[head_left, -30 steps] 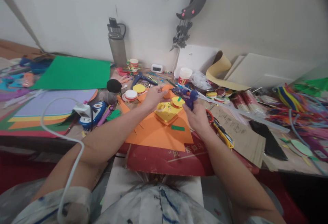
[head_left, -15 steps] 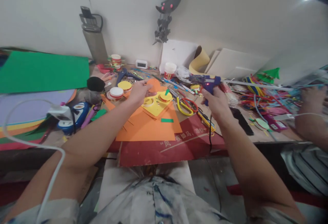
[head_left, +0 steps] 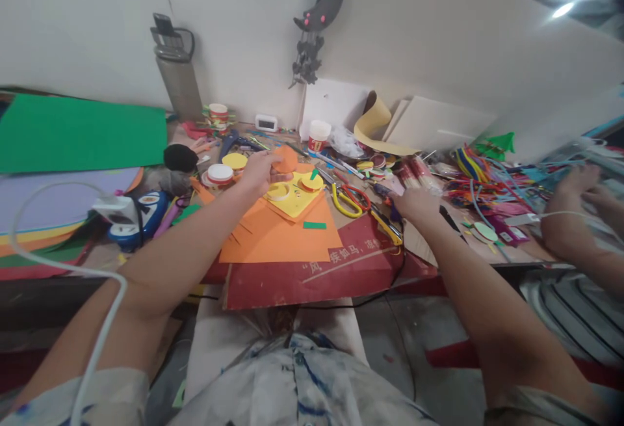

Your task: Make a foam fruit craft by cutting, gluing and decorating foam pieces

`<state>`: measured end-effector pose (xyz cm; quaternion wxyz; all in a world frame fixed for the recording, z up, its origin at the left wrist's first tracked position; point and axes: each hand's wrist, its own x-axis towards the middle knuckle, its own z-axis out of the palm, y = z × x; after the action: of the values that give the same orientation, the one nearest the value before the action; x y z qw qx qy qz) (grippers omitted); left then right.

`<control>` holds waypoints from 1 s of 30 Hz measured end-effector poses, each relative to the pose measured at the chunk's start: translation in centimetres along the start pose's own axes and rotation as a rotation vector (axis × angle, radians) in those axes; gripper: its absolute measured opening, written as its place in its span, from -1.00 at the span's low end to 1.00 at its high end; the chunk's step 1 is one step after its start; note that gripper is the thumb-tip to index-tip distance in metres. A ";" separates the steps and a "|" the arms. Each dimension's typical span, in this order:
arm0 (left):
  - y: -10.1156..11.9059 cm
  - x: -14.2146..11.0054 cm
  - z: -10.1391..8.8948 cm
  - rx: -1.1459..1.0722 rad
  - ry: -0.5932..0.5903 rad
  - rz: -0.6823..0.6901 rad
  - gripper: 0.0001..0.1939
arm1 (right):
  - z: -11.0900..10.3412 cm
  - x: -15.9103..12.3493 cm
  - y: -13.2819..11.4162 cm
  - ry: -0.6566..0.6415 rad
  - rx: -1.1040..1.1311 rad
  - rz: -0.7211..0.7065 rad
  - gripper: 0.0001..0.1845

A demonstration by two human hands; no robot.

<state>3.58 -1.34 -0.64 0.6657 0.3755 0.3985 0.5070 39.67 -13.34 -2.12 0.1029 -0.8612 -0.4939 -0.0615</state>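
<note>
My left hand (head_left: 260,171) pinches an orange paper piece with a rounded edge (head_left: 285,159) above the sheets. Below it lies a yellow paper piece (head_left: 295,198) bearing round yellow parts and a small green strip. Under that is an orange sheet (head_left: 283,244), with a green paper strip (head_left: 314,226) on it. My right hand (head_left: 416,205) is down at the tabletop on the right, closed round a dark blue glue gun (head_left: 395,211). Much of the glue gun is hidden by the hand. Yellow-and-red-handled scissors (head_left: 347,203) and a yellow utility knife (head_left: 387,226) lie between my hands.
A red cardboard sheet (head_left: 273,288) overhangs the front edge. Coloured paper (head_left: 82,133), a power strip (head_left: 139,223) and a bottle (head_left: 178,75) stand left. A paper cup (head_left: 319,134) is behind; pipe cleaners (head_left: 482,185) and another person's hand (head_left: 575,185) are right.
My right hand has lowered the glue gun from above the table down to the tabletop. My left hand still holds the orange piece, now tilted more upright.
</note>
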 end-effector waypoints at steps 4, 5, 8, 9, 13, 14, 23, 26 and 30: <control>0.1 -0.4 0.1 0.008 -0.042 -0.004 -0.89 | -0.9 -0.2 -6.1 0.039 0.107 -0.231 -0.60; 0.1 -0.4 0.1 0.015 -0.051 -0.008 -0.89 | -0.8 -0.2 -8.1 -0.009 0.210 -0.278 -0.61; 0.0 -0.4 0.1 0.034 -0.065 -0.011 -0.89 | 0.5 0.3 -14.0 -0.132 0.422 -0.301 -0.62; -0.1 -0.3 0.1 0.042 -0.067 -0.006 -0.90 | 1.1 0.7 -15.6 -0.148 0.435 -0.287 -0.59; -0.3 -0.2 0.0 0.073 -0.089 0.025 -0.89 | 3.2 2.3 -19.2 -0.215 0.449 -0.260 -0.57; -0.4 -0.2 0.0 0.079 -0.101 0.026 -0.88 | 3.6 2.6 -19.5 -0.224 0.458 -0.265 -0.62; -0.8 -0.9 0.4 0.095 -0.192 -0.015 -0.88 | 4.9 2.5 -18.5 -0.133 0.761 -0.274 -0.75; -1.1 -0.7 0.3 0.118 -0.174 -0.024 -0.87 | 4.1 2.3 -17.8 -0.112 1.119 -0.229 -0.81; -1.4 -0.6 0.1 0.170 -0.174 -0.016 -0.88 | 2.5 1.6 -17.5 -0.150 1.455 -0.246 -0.71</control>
<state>4.11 -2.20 -1.78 0.6674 0.4700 0.3838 0.4317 25.40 -2.86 -2.19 0.6060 -0.5157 -0.5083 0.3293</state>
